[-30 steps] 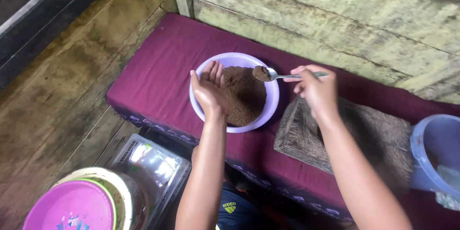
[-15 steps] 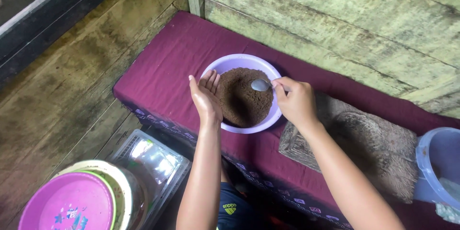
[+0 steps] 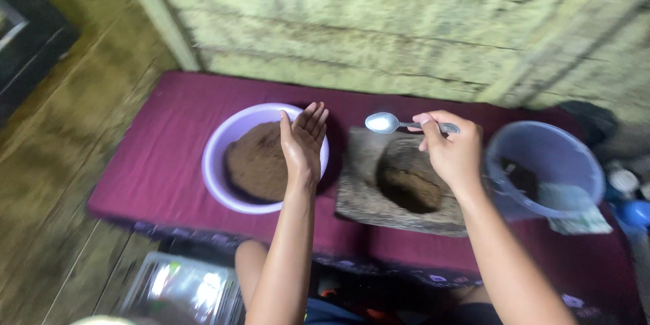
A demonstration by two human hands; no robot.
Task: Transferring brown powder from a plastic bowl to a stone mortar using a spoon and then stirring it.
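Moved since half a second ago: spoon [image 3: 383,122] out of the lilac bowl [image 3: 223,142], now over the stone mortar [image 3: 399,186] at 3 o'clock of the bowl. Pinched at the handle by right hand [image 3: 452,152]; seemingly empty, though blurred. Light, stiff, slippery metal; best held mid-handle. Left hand [image 3: 302,139] flat, fingers straight together, holding nothing.

Person, 2 bare forearms, no sleeves, watch or rings visible. Left hand [image 3: 303,141] and right hand [image 3: 452,151]: bare, ungloved. Lower garment: dark fabric at the frame's bottom edge, details blurred.
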